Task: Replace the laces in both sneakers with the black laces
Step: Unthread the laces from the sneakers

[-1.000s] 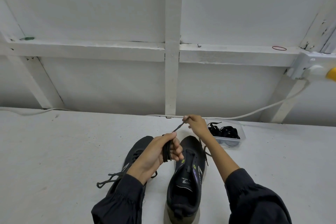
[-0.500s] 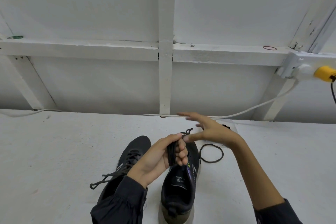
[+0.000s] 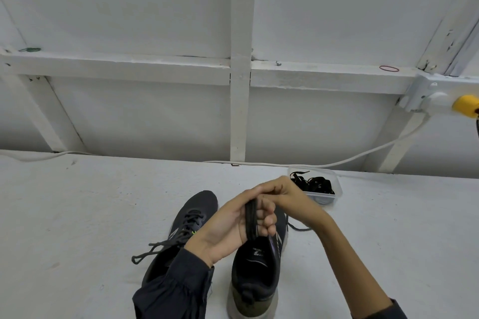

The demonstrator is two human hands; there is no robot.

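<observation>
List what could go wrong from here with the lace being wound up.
1. The lace bundle is held only by the left hand's curled fingers, and its tail trails on the table; it may uncoil or snag on the right sneaker.
2. It looks as dark as the black laces in the container; set down there, old and new could get mixed.
3. The left sneaker is still laced; its loose ends may get dragged.

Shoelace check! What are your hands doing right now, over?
Left hand grips the coiled lace; right hand at its top, grip hidden. Right sneaker unlaced, left sneaker laced. Spare laces in tub, nothing blocking.
</observation>
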